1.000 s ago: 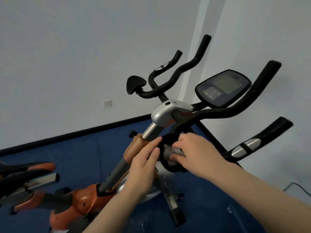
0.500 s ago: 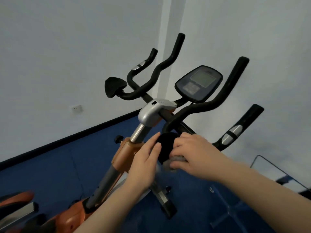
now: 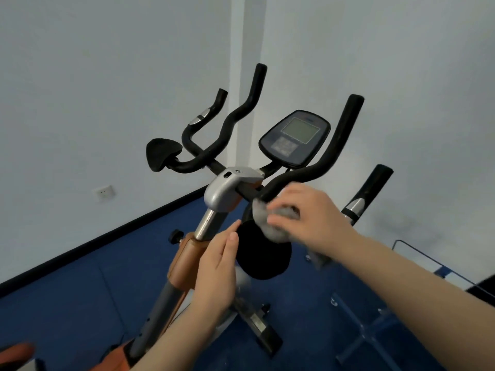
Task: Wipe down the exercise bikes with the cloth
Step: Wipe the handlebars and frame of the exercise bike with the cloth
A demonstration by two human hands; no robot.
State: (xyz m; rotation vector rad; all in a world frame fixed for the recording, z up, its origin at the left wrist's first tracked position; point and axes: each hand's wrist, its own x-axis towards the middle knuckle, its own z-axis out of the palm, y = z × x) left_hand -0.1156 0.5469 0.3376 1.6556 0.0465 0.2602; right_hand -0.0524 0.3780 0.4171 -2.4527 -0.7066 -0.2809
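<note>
In a white-walled corner over blue flooring, the right hand (image 3: 308, 218) pinches the grey cloth (image 3: 270, 223) against the exercise bike (image 3: 233, 188) handlebar's (image 3: 316, 170) lower bend, whose bar climbs away up-right, while the straight-fingered left hand (image 3: 217, 266) steadies the black elbow pad (image 3: 263, 257).

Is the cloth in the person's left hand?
No, the right hand grips the grey cloth against the bike's handlebar; the left hand holds nothing.

Open air lies left of the handlebars (image 3: 214, 145) and above them. The console (image 3: 296, 139) blocks the far middle; blue floor (image 3: 67, 298) lies open near left.
</note>
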